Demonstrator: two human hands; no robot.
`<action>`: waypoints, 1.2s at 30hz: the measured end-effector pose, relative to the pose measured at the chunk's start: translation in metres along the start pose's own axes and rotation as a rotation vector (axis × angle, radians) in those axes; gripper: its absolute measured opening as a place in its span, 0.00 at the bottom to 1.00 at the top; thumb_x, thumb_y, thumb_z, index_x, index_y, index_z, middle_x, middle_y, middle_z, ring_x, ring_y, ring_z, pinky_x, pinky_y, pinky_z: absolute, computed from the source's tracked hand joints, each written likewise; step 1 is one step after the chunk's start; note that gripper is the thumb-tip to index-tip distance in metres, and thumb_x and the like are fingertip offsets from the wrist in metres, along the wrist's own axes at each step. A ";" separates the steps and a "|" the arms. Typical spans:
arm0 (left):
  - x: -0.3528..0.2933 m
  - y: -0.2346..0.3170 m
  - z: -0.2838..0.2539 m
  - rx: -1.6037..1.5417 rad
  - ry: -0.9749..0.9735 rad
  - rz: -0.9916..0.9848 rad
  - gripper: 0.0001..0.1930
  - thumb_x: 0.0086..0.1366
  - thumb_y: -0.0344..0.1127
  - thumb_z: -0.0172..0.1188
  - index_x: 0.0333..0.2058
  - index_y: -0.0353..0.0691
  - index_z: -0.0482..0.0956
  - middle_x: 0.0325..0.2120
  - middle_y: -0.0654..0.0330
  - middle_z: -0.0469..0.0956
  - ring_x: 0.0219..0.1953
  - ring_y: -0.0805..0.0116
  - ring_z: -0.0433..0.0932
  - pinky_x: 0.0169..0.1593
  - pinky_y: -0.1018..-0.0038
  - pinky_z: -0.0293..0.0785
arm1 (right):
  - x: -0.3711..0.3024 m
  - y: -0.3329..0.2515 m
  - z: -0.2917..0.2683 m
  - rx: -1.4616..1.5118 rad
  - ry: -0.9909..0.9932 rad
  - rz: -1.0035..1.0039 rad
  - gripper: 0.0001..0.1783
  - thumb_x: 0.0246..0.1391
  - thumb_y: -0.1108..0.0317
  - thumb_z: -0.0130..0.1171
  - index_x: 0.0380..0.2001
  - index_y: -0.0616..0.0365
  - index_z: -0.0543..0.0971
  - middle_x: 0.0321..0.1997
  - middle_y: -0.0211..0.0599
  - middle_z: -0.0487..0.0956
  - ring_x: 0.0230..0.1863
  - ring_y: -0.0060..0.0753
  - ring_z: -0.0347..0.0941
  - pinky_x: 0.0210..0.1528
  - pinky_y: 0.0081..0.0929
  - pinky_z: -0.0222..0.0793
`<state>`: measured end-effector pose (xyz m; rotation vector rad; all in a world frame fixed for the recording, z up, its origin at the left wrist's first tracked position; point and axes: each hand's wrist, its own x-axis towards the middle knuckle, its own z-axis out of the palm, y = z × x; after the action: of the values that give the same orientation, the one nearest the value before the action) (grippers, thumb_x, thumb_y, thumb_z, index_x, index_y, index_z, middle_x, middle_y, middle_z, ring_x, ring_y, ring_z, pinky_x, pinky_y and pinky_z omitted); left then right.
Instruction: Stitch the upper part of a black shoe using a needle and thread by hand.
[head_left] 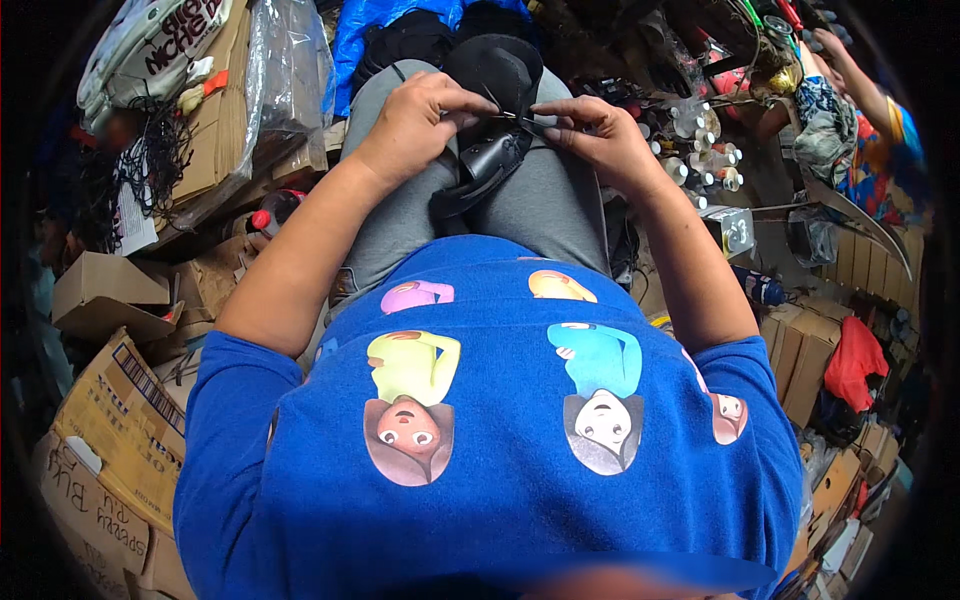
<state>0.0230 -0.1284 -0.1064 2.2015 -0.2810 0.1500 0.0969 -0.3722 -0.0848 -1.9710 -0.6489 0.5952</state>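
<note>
Two bare hands, one set at work over one lap in grey trousers [390, 200]. Left hand [420, 118]: above the left thigh, toward the lap's far edge; thumb and forefinger pinching one end of a narrow strip [519, 117], fine detail too small to tell. Right hand [597, 135]: above the right thigh, level with the left; thumb and forefinger pinching the strip's other end, remaining fingers curled in.

One black shoe-like piece [493, 158], glossy, curved: lying between the thighs, just under the strip, its lower end pointing toward the lap's near edge. One rounded black piece [492, 70], matte: at the lap's far edge, between the knees, just beyond the fingertips.

Surroundings: one blue plastic sheet [352, 40], beyond the left knee; one stack of cardboard sheets [212, 150], left; one red-capped bottle [280, 212], beside the left thigh; one opened cardboard box [105, 295], farther left; several white-capped bottles [700, 150], right of the right hand; one red cloth [855, 365], far right; one other person's arm [865, 85], upper right.
</note>
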 end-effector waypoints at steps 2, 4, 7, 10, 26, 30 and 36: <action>0.006 -0.003 0.001 -0.125 -0.017 -0.057 0.13 0.53 0.21 0.59 0.38 0.40 0.82 0.29 0.62 0.76 0.36 0.73 0.76 0.43 0.77 0.71 | 0.003 0.001 0.001 0.067 -0.012 0.016 0.16 0.48 0.74 0.62 0.43 0.50 0.82 0.28 0.22 0.76 0.31 0.13 0.68 0.36 0.15 0.66; 0.009 -0.003 0.005 -0.253 -0.036 -0.117 0.12 0.54 0.22 0.59 0.39 0.38 0.81 0.31 0.63 0.77 0.37 0.74 0.76 0.44 0.78 0.72 | 0.004 0.002 0.002 0.129 -0.025 0.048 0.16 0.49 0.74 0.62 0.43 0.53 0.81 0.29 0.21 0.77 0.32 0.11 0.68 0.36 0.14 0.66; 0.011 0.001 0.014 -0.348 -0.069 -0.201 0.10 0.56 0.23 0.59 0.38 0.34 0.79 0.33 0.63 0.78 0.37 0.77 0.77 0.44 0.79 0.72 | 0.006 0.003 0.006 0.172 -0.016 0.015 0.15 0.50 0.74 0.62 0.44 0.56 0.80 0.31 0.24 0.79 0.32 0.12 0.69 0.37 0.13 0.66; 0.015 0.006 0.019 -0.402 -0.049 -0.309 0.07 0.55 0.24 0.60 0.35 0.34 0.78 0.30 0.63 0.78 0.37 0.77 0.76 0.43 0.79 0.72 | 0.009 0.002 0.009 0.208 -0.010 0.028 0.14 0.49 0.74 0.62 0.42 0.58 0.81 0.31 0.24 0.79 0.32 0.12 0.70 0.38 0.14 0.67; 0.031 0.009 0.005 0.022 0.003 0.046 0.06 0.44 0.28 0.67 0.21 0.39 0.78 0.25 0.61 0.75 0.34 0.63 0.72 0.41 0.70 0.66 | 0.024 0.007 -0.013 -0.487 0.036 -0.473 0.08 0.44 0.64 0.66 0.24 0.52 0.77 0.24 0.27 0.73 0.32 0.30 0.71 0.39 0.30 0.62; 0.020 0.013 -0.008 0.190 -0.038 -0.095 0.06 0.46 0.29 0.66 0.21 0.38 0.76 0.26 0.59 0.75 0.32 0.61 0.71 0.39 0.70 0.66 | 0.017 0.025 -0.021 0.264 -0.090 0.122 0.08 0.50 0.68 0.63 0.27 0.59 0.75 0.29 0.23 0.68 0.33 0.16 0.63 0.37 0.17 0.61; 0.028 0.018 -0.002 0.176 -0.213 -0.031 0.07 0.56 0.31 0.58 0.34 0.36 0.74 0.30 0.50 0.76 0.36 0.51 0.75 0.40 0.63 0.70 | 0.005 0.029 -0.017 0.002 -0.026 -0.034 0.09 0.49 0.68 0.65 0.29 0.59 0.75 0.34 0.26 0.68 0.36 0.17 0.65 0.39 0.17 0.61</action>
<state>0.0458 -0.1415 -0.0856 2.3993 -0.3633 -0.0814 0.1173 -0.3917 -0.1035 -1.9489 -0.6961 0.6009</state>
